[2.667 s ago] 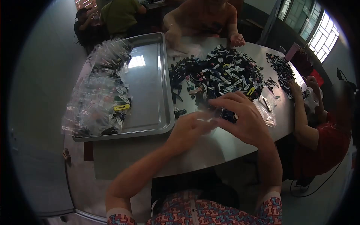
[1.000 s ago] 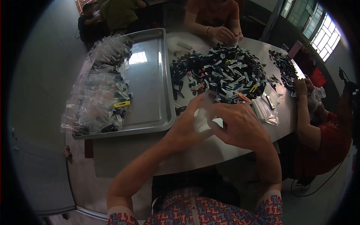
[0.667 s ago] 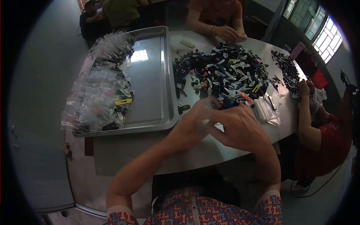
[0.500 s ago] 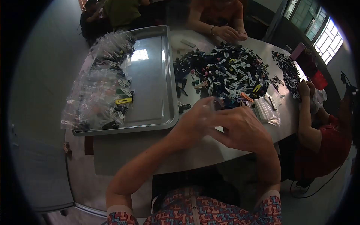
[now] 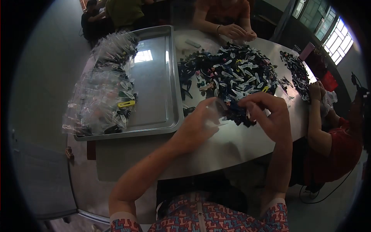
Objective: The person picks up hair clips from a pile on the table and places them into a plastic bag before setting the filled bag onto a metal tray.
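At six o'clock I wear a top (image 5: 185, 220), covered with letter-like shapes in brick red and greyish blue upon a dark ground. Down its middle goes a pale zip (image 5: 201, 222) with a small dark slider (image 5: 199, 214). My left sleeve (image 5: 125, 225), at seven o'clock, and my right sleeve (image 5: 277, 215), near half past four, have the same print and a plain pale band at the edge. My left hand (image 5: 199, 121) and right hand (image 5: 272, 114) are bare.
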A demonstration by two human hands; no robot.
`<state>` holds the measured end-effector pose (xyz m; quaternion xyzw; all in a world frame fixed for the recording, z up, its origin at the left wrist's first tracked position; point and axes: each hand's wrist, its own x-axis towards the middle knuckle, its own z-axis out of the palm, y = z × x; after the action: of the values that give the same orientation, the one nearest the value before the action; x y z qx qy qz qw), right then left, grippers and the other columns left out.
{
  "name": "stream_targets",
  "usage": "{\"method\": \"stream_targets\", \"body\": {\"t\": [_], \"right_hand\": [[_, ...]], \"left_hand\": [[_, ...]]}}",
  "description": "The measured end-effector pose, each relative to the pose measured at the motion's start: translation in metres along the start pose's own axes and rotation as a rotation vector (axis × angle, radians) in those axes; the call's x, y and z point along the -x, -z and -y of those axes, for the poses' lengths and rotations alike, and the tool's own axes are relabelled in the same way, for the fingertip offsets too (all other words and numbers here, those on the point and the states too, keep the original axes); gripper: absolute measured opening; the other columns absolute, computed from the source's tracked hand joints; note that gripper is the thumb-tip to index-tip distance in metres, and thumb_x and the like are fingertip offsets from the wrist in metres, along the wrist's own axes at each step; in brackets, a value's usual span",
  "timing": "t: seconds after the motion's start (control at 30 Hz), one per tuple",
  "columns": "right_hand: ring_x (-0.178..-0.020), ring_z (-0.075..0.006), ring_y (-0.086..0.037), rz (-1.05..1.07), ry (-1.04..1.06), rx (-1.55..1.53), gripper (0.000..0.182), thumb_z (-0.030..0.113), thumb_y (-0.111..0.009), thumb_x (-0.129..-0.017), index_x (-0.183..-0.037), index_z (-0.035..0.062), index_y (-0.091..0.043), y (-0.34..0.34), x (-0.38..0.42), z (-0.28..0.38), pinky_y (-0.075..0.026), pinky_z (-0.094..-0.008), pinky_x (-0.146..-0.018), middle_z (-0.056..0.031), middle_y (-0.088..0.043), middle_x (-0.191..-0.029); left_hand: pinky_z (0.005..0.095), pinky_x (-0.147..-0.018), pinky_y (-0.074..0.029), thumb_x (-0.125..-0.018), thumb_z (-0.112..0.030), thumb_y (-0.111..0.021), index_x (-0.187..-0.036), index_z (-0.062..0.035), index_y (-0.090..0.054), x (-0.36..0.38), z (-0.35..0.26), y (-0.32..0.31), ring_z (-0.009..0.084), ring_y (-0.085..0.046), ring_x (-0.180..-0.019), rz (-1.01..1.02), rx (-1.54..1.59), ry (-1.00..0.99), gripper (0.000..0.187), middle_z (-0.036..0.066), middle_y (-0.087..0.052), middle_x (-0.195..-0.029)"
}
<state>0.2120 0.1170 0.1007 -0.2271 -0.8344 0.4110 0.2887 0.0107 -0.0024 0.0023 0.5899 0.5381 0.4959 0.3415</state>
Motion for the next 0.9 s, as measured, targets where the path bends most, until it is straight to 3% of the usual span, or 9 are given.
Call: {"method": "stream_targets", "body": {"t": [0.07,0.13,0.17,0.3,0.37,0.7,0.9], "right_hand": [[-0.068,-0.0132,-0.065,-0.037,-0.028,0.039,0.018,0.004,-0.068,-0.088,-0.105,0.0012,-0.072,0.001,-0.003,-0.021,-0.052,-0.0234,-0.063,-0.0117,-0.072,-0.091],[-0.069,-0.0223,-0.067,0.055,0.054,0.505,0.021,0.007,-0.07,-0.086,-0.107,0.0048,-0.072,-0.003,-0.001,-0.035,-0.055,-0.0315,-0.072,-0.0097,-0.072,-0.088],[-0.083,-0.0299,-0.067,0.069,0.092,0.568,0.028,0.01,-0.072,-0.083,-0.111,0.0085,-0.071,-0.007,0.003,-0.047,-0.053,-0.0396,-0.084,-0.0094,-0.07,-0.097],[-0.098,-0.0314,-0.065,0.093,0.036,0.664,0.034,0.01,-0.071,-0.082,-0.116,0.0101,-0.068,-0.025,-0.002,-0.069,-0.05,-0.0433,-0.091,-0.0111,-0.065,-0.106],[-0.108,-0.032,-0.061,0.091,0.105,0.675,0.038,0.009,-0.068,-0.083,-0.121,0.0109,-0.066,-0.027,-0.019,-0.083,-0.05,-0.0434,-0.092,-0.0123,-0.062,-0.112],[-0.11,-0.0352,-0.061,0.161,0.028,0.694,0.04,0.013,-0.066,-0.082,-0.122,0.0091,-0.065,-0.03,-0.106,-0.13,-0.051,-0.042,-0.095,-0.0136,-0.06,-0.12],[-0.11,-0.0332,-0.061,0.167,0.293,0.458,0.037,0.013,-0.069,-0.081,-0.118,0.0122,-0.068,-0.04,-0.093,-0.133,-0.051,-0.0419,-0.095,-0.0124,-0.061,-0.119]], "left_hand": [[0.0214,-0.089,-0.044,-0.084,0.003,-0.072,-0.152,-0.006,-0.029,-0.001,0.005,-0.002,0.0046,-0.043,-0.076,-0.053,-0.105,-0.098,0.081,0.0,-0.06,-0.098],[0.021,-0.089,-0.043,-0.084,0.003,-0.072,-0.152,-0.0066,-0.029,0.001,-0.003,-0.001,0.0042,-0.043,-0.077,-0.038,-0.016,-0.028,0.081,0.0,-0.06,-0.097],[0.0207,-0.09,-0.043,-0.084,0.003,-0.072,-0.153,-0.0073,-0.03,0.002,-0.005,-0.001,0.0037,-0.043,-0.078,-0.026,0.072,0.045,0.081,0.0,-0.059,-0.097],[0.0265,-0.097,-0.045,-0.084,0.005,-0.071,-0.153,-0.0082,-0.029,0.002,-0.005,-0.003,0.0061,-0.053,-0.093,-0.018,0.083,0.065,0.081,0.001,-0.06,-0.099],[0.0319,-0.102,-0.045,-0.084,0.007,-0.07,-0.153,-0.009,-0.029,0.001,0.005,-0.006,0.0107,-0.056,-0.107,-0.021,0.199,0.035,0.082,0.003,-0.06,-0.102],[0.033,-0.104,-0.045,-0.085,0.009,-0.069,-0.153,-0.0078,-0.027,0.002,0.01,-0.004,0.0136,-0.058,-0.107,-0.02,0.175,0.068,0.082,0.005,-0.06,-0.104],[0.0324,-0.102,-0.046,-0.086,0.008,-0.068,-0.152,-0.0069,-0.027,0.001,0.006,-0.004,0.0141,-0.058,-0.108,-0.026,0.21,0.064,0.079,0.004,-0.059,-0.103]]}}
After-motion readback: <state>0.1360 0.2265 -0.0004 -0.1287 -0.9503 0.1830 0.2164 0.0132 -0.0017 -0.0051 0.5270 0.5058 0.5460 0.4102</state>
